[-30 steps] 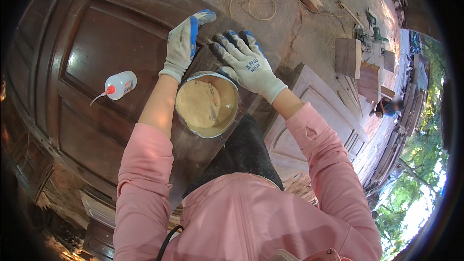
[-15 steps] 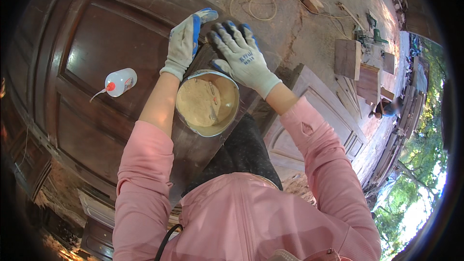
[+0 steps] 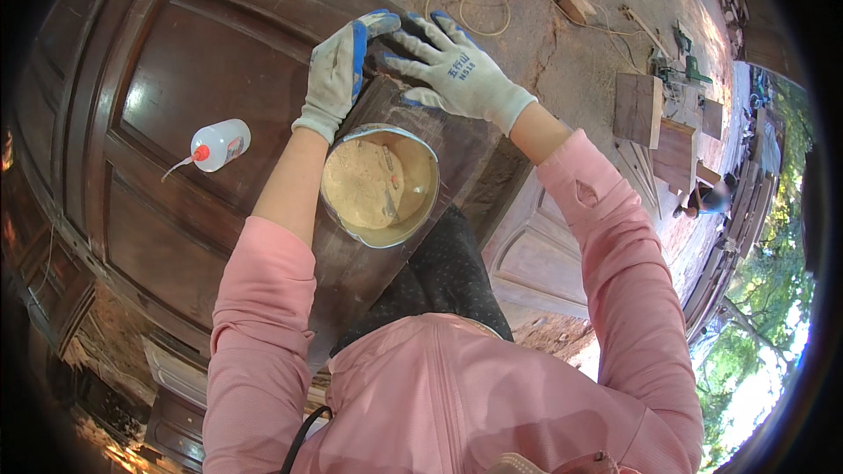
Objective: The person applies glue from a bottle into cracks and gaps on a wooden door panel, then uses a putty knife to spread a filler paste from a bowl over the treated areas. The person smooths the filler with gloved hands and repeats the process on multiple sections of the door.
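Both my hands wear pale work gloves with blue palms. My left hand [image 3: 334, 79] stands on edge over the dark brown wooden door [image 3: 211, 88], its blue palm turned to the right and its fingers stretched forward. My right hand [image 3: 464, 75] is open at the door's far right edge, back up and fingers spread; whether it touches the wood I cannot tell. Just nearer than the hands, a round metal bowl [image 3: 428, 197] contains light brown powder [image 3: 356, 180] and a small thin tool [image 3: 389, 197]. Left of it, a white squeeze bottle [image 3: 224, 142] with a red nozzle lies on the door.
Pale panelled door pieces [image 3: 540, 250] lie to the right, below the work surface. Beyond are wooden blocks [image 3: 638, 110], green power tools [image 3: 689, 68] and a coiled yellow cable [image 3: 470, 0] on the ground. Another person [image 3: 707, 197] is at the far right.
My right hand has moved rightward, away from my left hand, and its fingers have spread wider. The wood between the hands is now more exposed. My left hand is nearly still.
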`<state>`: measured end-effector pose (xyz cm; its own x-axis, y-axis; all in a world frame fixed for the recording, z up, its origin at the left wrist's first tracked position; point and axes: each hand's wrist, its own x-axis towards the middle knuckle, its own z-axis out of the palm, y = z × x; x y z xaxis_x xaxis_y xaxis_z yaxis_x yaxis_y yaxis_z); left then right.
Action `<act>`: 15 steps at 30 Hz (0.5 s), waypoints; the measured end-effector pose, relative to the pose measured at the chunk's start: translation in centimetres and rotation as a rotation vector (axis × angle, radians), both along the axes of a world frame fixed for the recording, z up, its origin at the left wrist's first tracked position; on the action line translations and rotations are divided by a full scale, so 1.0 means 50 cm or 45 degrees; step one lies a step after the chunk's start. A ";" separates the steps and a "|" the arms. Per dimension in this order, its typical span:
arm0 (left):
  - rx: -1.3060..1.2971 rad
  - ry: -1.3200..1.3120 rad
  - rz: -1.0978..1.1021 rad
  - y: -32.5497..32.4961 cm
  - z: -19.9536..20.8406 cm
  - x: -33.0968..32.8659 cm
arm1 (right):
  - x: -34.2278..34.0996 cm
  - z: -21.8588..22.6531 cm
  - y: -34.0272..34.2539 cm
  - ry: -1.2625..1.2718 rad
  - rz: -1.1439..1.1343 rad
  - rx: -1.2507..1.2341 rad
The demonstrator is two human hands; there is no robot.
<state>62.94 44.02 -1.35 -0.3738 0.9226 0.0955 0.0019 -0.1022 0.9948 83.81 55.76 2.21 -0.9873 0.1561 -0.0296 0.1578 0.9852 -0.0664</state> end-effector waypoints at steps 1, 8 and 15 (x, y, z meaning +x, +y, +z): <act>0.012 0.004 0.000 -0.001 0.003 0.001 | -0.008 0.002 0.001 -0.001 0.000 0.004; -0.059 0.091 0.073 -0.007 0.008 0.007 | 0.007 -0.001 0.004 0.017 0.032 -0.050; -0.052 0.026 0.006 0.002 0.010 0.002 | 0.028 0.007 -0.044 0.042 -0.095 -0.004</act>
<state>63.05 44.13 -0.87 -0.3768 0.9240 0.0658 0.0226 -0.0618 0.9978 85.24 53.54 2.58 -0.9733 0.2294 0.0021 0.2286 0.9706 -0.0758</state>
